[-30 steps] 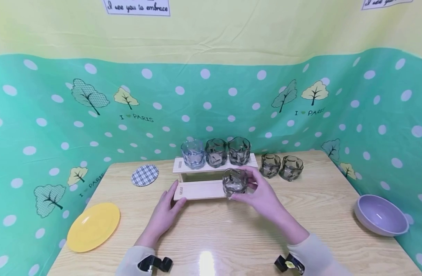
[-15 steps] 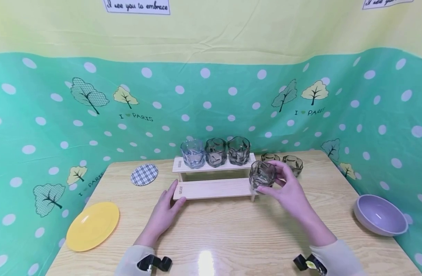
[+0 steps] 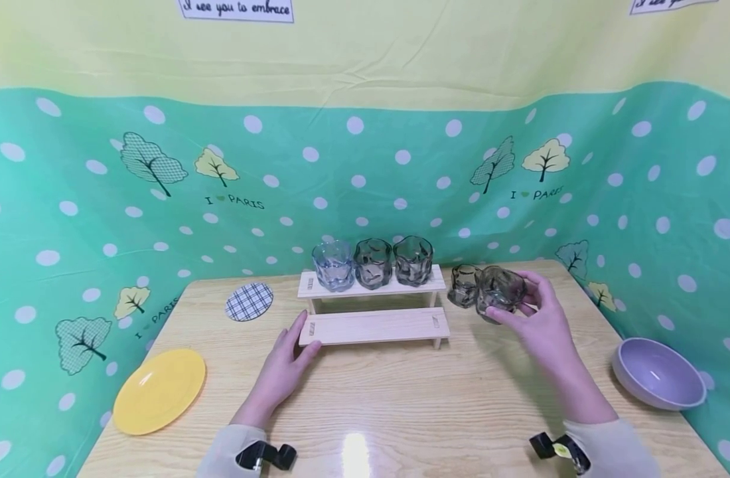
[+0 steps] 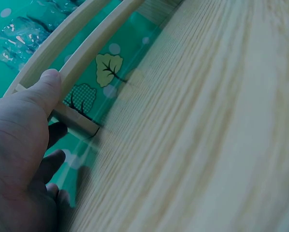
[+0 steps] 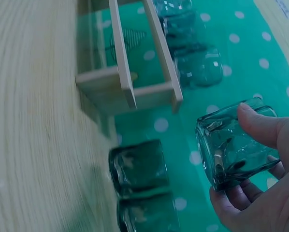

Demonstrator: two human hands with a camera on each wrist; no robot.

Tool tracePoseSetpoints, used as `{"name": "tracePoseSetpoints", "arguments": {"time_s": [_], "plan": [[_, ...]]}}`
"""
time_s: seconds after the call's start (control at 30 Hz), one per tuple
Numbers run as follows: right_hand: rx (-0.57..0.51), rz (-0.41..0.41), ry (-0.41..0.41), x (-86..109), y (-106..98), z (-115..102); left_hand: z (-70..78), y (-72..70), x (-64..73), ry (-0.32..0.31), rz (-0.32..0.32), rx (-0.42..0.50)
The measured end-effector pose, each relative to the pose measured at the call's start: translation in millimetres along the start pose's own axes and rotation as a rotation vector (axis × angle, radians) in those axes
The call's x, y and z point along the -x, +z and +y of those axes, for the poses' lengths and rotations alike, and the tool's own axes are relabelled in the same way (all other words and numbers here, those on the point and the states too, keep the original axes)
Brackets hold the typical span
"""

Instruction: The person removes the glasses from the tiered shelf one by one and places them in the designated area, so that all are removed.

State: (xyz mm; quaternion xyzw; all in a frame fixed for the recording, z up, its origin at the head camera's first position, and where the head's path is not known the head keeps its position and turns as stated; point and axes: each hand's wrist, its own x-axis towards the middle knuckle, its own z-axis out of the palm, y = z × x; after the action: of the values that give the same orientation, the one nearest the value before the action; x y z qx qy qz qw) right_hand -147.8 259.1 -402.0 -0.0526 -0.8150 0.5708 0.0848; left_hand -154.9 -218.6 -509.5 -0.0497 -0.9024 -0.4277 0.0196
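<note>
A small two-tier wooden rack (image 3: 373, 326) stands at the table's middle. My left hand (image 3: 279, 374) holds the left end of its lower board, thumb at the front corner and index finger at the back corner. With thumb and fingers my right hand (image 3: 547, 332) grips a smoky grey glass tumbler (image 5: 231, 145) in the air, right of the rack. Two more dark tumblers stand below it on the table; one (image 3: 462, 287) shows beside it, and the held tumbler hides the other (image 5: 138, 166) in the head view. A bluish tumbler (image 3: 333, 267) and two grey tumblers (image 3: 373, 264) line the upper board.
A checked round coaster (image 3: 249, 302) lies left of the rack. A yellow plate (image 3: 158, 392) sits at the table's left edge and a purple bowl (image 3: 657, 373) at its right edge. Behind the table (image 3: 365, 411) hangs a green dotted cloth (image 3: 317, 186).
My right hand has lifted the grey tumbler off the rack's lower board and carried it right, over to the standing tumblers. The left hand has stayed at the rack's left end.
</note>
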Motion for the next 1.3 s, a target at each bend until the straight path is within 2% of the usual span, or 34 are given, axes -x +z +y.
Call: {"name": "tracePoseSetpoints", "arguments": {"time_s": [0.33, 0.47, 0.67, 0.83, 1.07, 1.3], "plan": [[0.093, 0.131, 0.03, -12.8, -23, 15, -0.3, 0.2, 0.1, 0.006, 0.003, 0.005], [0.091, 0.168, 0.048, -17.1, -30, 19, -1.1, 0.5, 0.7, 0.012, 0.01, 0.001], [0.068, 0.198, 0.094, -23.5, -40, 24, -2.4, 0.8, -0.3, -0.001, 0.0, 0.012], [0.098, 0.203, 0.128, -28.6, -46, 30, -3.8, 1.2, -1.4, -0.006, -0.007, 0.008], [0.111, 0.216, 0.14, -38.6, -52, 43, -3.8, 1.4, -2.5, 0.002, -0.001, 0.01], [0.082, 0.255, 0.19, -48.6, -55, 56, -2.9, 1.4, -1.3, 0.011, 0.006, 0.008]]}}
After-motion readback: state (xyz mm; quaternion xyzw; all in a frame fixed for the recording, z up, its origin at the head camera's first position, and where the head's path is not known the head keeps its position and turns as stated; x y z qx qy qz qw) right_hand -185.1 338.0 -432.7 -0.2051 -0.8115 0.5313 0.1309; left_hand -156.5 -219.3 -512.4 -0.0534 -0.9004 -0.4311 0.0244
